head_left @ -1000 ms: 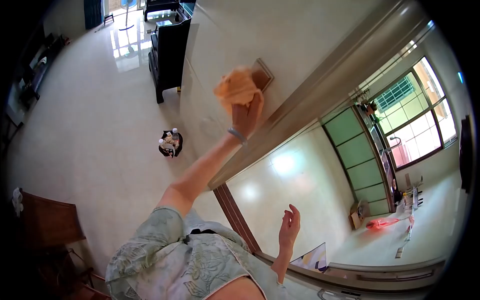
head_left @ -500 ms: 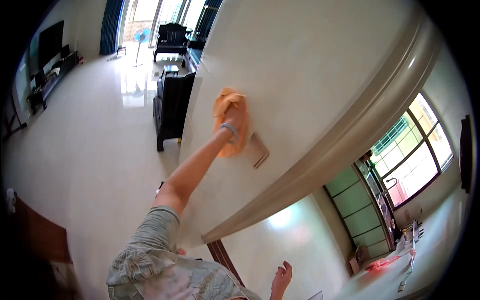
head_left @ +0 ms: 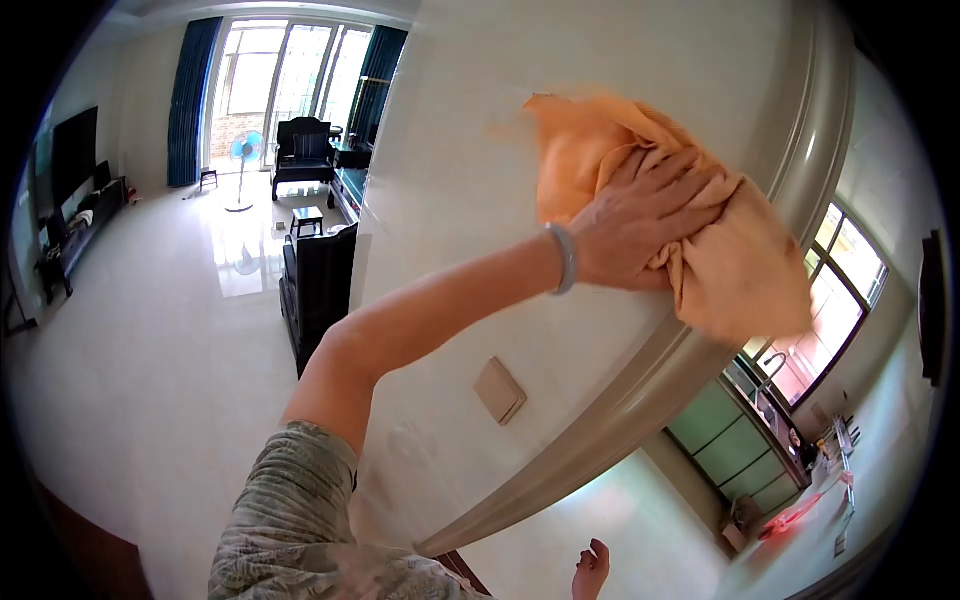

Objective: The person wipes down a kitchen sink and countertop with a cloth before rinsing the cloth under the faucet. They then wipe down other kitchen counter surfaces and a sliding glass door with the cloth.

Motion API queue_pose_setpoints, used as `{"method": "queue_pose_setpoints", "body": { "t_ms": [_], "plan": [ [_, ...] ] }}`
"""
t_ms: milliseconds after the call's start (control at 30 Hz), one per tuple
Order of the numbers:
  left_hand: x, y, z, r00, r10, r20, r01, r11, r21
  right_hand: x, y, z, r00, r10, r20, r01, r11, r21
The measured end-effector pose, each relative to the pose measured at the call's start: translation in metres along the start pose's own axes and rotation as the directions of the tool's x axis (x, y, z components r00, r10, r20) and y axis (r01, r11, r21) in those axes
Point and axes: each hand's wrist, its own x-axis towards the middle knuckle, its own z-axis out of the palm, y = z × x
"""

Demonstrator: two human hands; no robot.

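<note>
My left hand [head_left: 640, 225], with a pale bangle [head_left: 564, 258] at the wrist, presses an orange cloth [head_left: 745, 265] against the cream wall [head_left: 470, 180]. Its fingers lie over bunched folds of the cloth. One end of the cloth hangs across the glossy beige arch trim [head_left: 640, 370]; its edges are blurred by motion. Below the hand, a flat beige wall switch [head_left: 499, 390] is set in the wall, apart from the cloth. Low in view, my right hand [head_left: 591, 572] hangs free, its fingers loosely bent and nothing visible in them.
Beyond the wall on the left are dark wooden chairs [head_left: 304, 155], a small stool [head_left: 306, 217] and a blue standing fan [head_left: 243, 150] on a shiny floor [head_left: 150, 330]. Through the arch to the right stand green cabinets [head_left: 730, 445] under a window [head_left: 825, 310].
My left hand has moved up and right with the orange cloth, from the wall above the switch to the arch trim. The cloth is more spread out. My right hand remains low and free.
</note>
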Motion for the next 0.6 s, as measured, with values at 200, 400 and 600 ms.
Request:
{"method": "queue_pose_setpoints", "body": {
  "t_ms": [200,400,600],
  "plan": [
    [-0.007,-0.117,-0.018,0.946,-0.287,0.152,0.239,0.932,0.274,-0.012,0.041,0.008,0.992,0.063,-0.111,-0.065,0.998,-0.015],
    [-0.155,-0.180,-0.043,0.806,-0.565,0.175,0.438,0.770,0.464,-0.089,0.090,-0.014,0.943,0.248,-0.222,-0.246,0.969,0.036],
    [-0.276,-0.115,-0.004,0.804,-0.530,0.269,0.372,0.802,0.468,-0.124,0.078,-0.016,0.919,0.258,-0.297,-0.246,0.966,0.079]
  ]
}}
